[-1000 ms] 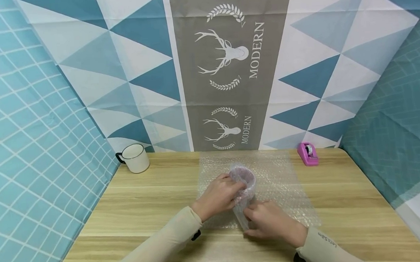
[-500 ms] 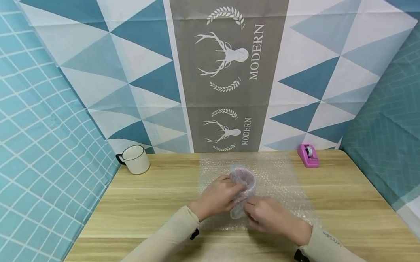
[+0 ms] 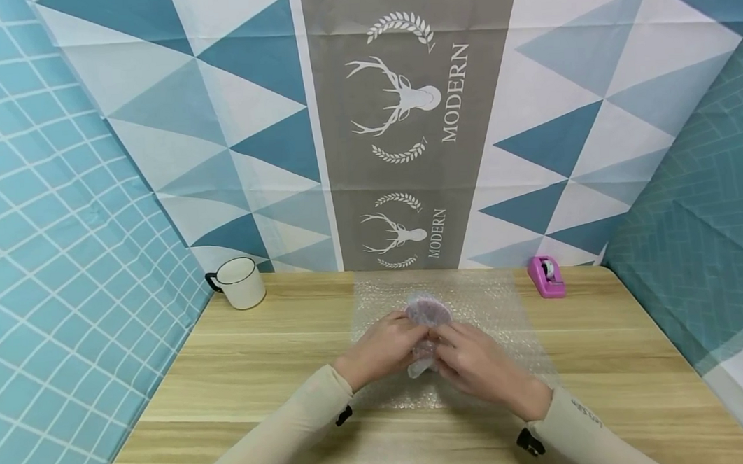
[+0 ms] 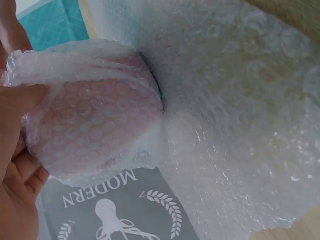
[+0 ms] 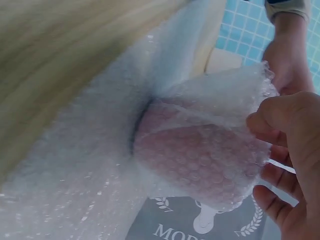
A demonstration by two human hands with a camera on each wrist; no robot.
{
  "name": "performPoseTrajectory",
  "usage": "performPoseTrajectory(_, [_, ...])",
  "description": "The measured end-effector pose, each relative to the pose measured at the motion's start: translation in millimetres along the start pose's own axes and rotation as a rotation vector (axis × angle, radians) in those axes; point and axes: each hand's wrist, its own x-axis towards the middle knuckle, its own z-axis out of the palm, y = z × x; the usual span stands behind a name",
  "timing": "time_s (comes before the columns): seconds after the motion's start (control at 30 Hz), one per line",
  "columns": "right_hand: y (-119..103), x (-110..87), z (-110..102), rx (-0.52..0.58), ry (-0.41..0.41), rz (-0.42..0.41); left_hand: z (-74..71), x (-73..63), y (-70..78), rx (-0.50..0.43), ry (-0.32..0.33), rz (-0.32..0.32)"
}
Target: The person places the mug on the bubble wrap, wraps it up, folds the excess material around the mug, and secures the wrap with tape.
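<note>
A pink cup-shaped thing stands wrapped in bubble wrap, with a dark line round its lower edge. It rests on a flat sheet of bubble wrap. My left hand grips the wrapped cup near its top from the left, thumb lying on the near side. From the right, my right hand pinches the wrap's upper edge between thumb and fingers. Both hands meet at the near side of the top. A loose corner of wrap pokes out below them. The wrap blurs the cup's details.
A white mug with a black rim and handle stands at the table's back left. At the back right sits a pink tape dispenser. The wooden table ends at a patterned backdrop.
My right hand has risen from low on the wrap to its upper edge, beside the left fingers. The hanging flap shows less below, and the top looks more covered. My left hand has barely moved.
</note>
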Motion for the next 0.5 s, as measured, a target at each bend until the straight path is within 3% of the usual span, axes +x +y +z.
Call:
performPoseTrajectory(0.17, [3,5.0,0,0.004,-0.01,0.006,-5.3,-2.6,-4.9,-0.088,-0.043,0.037])
performPoseTrajectory(0.37, [8,6.5,1,0.03,-0.011,0.026,-13.0,-6.6,-10.6,-0.274,-0.167,0.037])
performPoseTrajectory(0.5, [9,7.2,2,0.047,-0.006,0.024,-11.8,-10.1,-12.1,-0.303,-0.197,0.04])
